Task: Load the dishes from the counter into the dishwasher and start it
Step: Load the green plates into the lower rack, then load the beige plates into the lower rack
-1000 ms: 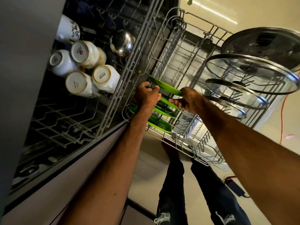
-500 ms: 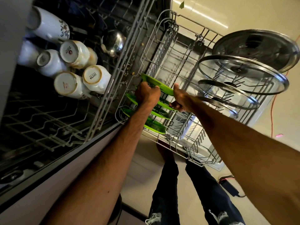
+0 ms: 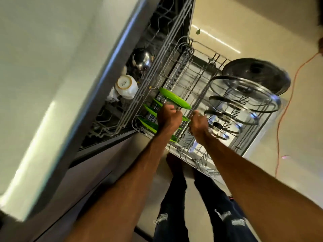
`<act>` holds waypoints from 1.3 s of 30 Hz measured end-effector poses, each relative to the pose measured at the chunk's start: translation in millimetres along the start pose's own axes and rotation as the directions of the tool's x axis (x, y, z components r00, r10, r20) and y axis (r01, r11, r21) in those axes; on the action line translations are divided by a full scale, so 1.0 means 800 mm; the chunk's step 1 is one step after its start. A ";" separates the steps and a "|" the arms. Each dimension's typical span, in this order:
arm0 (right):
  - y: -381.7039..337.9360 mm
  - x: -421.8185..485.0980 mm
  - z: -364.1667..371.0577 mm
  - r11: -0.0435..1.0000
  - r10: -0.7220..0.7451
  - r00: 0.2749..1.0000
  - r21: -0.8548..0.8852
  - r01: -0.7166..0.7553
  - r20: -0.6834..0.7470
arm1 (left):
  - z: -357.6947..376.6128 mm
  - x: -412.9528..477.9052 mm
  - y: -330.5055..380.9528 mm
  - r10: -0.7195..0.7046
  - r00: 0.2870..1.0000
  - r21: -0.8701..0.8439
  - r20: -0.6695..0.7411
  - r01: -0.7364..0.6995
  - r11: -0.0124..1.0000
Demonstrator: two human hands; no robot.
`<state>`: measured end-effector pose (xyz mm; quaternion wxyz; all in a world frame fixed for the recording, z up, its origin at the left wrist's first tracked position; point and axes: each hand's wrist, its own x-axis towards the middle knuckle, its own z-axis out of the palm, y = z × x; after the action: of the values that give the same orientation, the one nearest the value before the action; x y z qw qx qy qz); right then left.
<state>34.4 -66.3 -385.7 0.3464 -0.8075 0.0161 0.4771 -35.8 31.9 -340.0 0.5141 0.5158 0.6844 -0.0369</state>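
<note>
Cream floor tiles spread beneath the open dishwasher, whose grey front filled the left side. Its lower rack stood pulled out. Glass lids and a steel lid stood on edge along the rack's right side, crowding the space beside my right hand. Dark jeans showed below the rack. Deeper inside sat a steel bowl and an upturned white cup. Green plates stood slotted in the rack's near-left corner. My left hand had its fingers curled tight at the lower rim of the top green plate. My right hand, just beside it, was curled too; whether it gripped anything I could not tell. An orange cable trailed over the floor at right.
</note>
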 end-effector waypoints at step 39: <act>-0.033 -0.685 -0.023 0.412 -0.098 0.505 -0.427 0.805 0.857 | -0.339 -0.719 -0.343 -0.304 0.853 -0.533 -0.423 0.037 0.845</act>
<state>-240.8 -223.9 62.4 0.0461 -0.5722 -0.5841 0.5738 -455.2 -322.6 82.1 0.4337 0.2892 0.8220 0.2291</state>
